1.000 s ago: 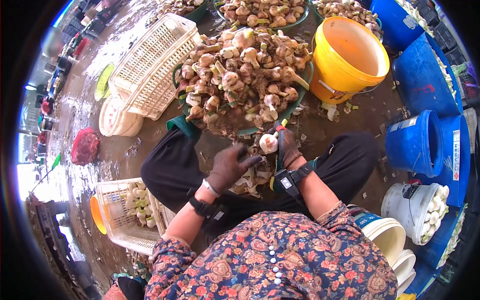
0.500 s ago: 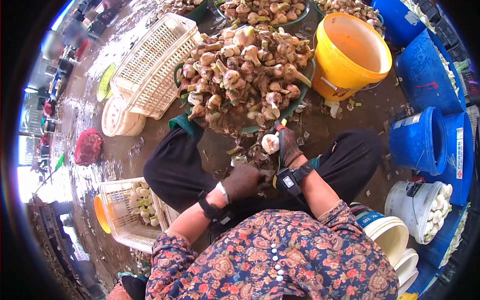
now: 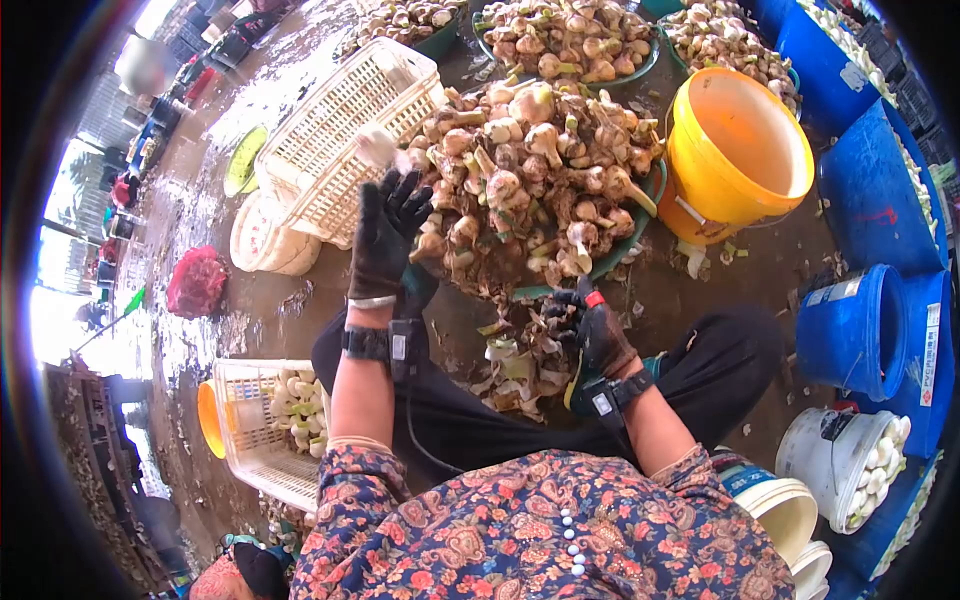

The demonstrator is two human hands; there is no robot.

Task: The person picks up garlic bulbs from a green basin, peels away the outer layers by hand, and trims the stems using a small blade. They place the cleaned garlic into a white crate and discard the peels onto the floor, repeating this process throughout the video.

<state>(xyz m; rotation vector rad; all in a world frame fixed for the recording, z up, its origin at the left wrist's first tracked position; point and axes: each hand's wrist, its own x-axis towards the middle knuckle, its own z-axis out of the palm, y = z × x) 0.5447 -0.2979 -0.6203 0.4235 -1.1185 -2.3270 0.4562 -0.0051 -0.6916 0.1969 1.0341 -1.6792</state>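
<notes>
My left hand (image 3: pixel 388 232), in a dark glove, reaches up with its fingers spread and nothing in them. Just beyond its fingertips a blurred garlic bulb (image 3: pixel 377 146) hangs in the air before the white crates. My right hand (image 3: pixel 600 335), also gloved, is curled low at the near edge of the green basin (image 3: pixel 612 258). A red band shows by its index finger; what its fingers hold is too small to tell. Unpeeled garlic (image 3: pixel 520 170) is heaped in the basin. Peelings and stalks (image 3: pixel 522 372) lie between my legs.
White crates (image 3: pixel 330 140) stand at the upper left, a yellow bucket (image 3: pixel 738 150) right of the basin. Blue buckets (image 3: pixel 850 330) and a white bucket of garlic (image 3: pixel 815 455) line the right. Another crate (image 3: pixel 262 455) holds trimmed garlic. A person's head (image 3: pixel 250 572) shows at the lower left.
My left hand has swung up and left and opened. The white bulb has left my right hand; a blurred bulb is now in the air. My right hand has moved slightly lower. The view has shifted.
</notes>
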